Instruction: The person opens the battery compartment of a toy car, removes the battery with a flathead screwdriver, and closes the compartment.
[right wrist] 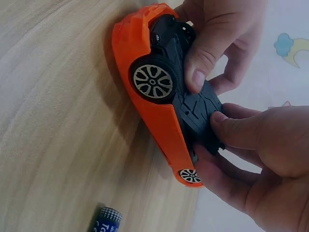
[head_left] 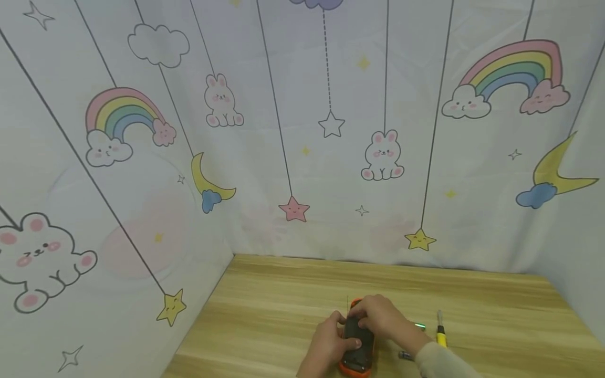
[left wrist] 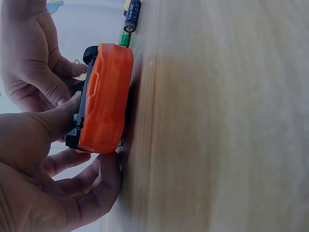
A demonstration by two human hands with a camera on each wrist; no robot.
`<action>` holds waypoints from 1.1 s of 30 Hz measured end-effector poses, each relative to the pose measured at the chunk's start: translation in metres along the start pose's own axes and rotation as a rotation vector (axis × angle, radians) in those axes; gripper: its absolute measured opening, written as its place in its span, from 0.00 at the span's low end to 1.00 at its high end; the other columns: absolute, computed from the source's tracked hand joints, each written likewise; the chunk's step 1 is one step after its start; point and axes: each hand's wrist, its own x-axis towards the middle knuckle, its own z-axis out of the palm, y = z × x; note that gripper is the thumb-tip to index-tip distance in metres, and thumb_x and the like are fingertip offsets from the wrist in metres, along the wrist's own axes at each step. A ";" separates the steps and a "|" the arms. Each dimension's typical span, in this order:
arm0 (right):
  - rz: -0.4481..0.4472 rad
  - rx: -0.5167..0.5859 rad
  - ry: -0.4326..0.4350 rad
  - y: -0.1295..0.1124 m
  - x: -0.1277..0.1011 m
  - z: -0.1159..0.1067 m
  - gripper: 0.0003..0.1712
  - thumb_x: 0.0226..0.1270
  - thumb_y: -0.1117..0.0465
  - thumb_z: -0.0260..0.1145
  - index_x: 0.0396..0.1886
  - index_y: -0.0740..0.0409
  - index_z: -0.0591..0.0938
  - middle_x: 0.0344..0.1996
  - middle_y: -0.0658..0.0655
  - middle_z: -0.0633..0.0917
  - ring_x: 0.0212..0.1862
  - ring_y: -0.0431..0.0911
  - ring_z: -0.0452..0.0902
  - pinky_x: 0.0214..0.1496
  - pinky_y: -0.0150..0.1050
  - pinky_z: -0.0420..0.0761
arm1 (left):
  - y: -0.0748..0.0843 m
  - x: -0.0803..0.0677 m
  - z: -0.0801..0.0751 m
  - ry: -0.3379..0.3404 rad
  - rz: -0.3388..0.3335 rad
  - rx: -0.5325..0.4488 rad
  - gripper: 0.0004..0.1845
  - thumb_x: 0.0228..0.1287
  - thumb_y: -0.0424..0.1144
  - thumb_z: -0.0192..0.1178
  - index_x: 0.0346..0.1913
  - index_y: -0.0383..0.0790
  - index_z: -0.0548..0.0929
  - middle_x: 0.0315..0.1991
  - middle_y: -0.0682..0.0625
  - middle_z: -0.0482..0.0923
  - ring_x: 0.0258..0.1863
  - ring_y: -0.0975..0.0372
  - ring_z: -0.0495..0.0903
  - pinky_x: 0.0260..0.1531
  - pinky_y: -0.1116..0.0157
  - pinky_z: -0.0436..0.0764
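Orange plastic toy car [right wrist: 161, 104]: upside down on the wooden table [head_left: 283, 315], black underside up.
Left hand [head_left: 328, 344]: grips the near end, thumb on chassis.
Right hand [head_left: 378, 315]: clasps the far end.
Technique: steady the body, press evenly.
Cylindrical batteries [left wrist: 129, 24]: just beside.

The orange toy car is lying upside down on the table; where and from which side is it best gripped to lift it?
Probably across the orange toy car body's two long sides, coming from above. It lies roof-down on the wooden table, black underside up, so the smooth flanks between the wheels offer parallel faces. The left hand and right hand already press on that underside.
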 end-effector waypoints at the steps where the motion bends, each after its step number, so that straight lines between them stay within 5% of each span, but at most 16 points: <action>1: -0.003 -0.007 -0.003 0.000 0.000 -0.001 0.16 0.56 0.71 0.75 0.43 0.52 0.92 0.38 0.50 0.91 0.44 0.50 0.85 0.47 0.54 0.86 | 0.000 0.000 0.000 0.002 0.002 0.000 0.24 0.55 0.38 0.78 0.51 0.39 0.77 0.33 0.48 0.87 0.35 0.57 0.85 0.38 0.55 0.84; 12: -0.005 0.088 0.005 0.008 0.001 -0.002 0.15 0.57 0.72 0.73 0.43 0.55 0.91 0.40 0.53 0.91 0.40 0.46 0.81 0.39 0.46 0.85 | 0.003 0.005 -0.003 0.017 0.000 0.037 0.24 0.53 0.40 0.79 0.51 0.41 0.79 0.32 0.50 0.86 0.33 0.60 0.83 0.36 0.58 0.82; 21: 0.021 -0.084 0.067 -0.001 -0.004 0.013 0.13 0.56 0.69 0.74 0.41 0.51 0.91 0.37 0.49 0.91 0.43 0.49 0.86 0.45 0.51 0.85 | 0.000 -0.002 0.000 0.001 -0.010 -0.029 0.22 0.54 0.38 0.78 0.48 0.40 0.78 0.32 0.50 0.87 0.33 0.59 0.85 0.36 0.56 0.84; 33: 0.075 -0.264 0.179 -0.012 -0.006 0.015 0.09 0.49 0.61 0.81 0.29 0.45 0.90 0.24 0.41 0.86 0.29 0.38 0.76 0.30 0.39 0.78 | 0.004 -0.001 0.001 -0.003 -0.036 -0.064 0.21 0.53 0.38 0.78 0.46 0.42 0.78 0.30 0.52 0.86 0.31 0.62 0.84 0.34 0.60 0.84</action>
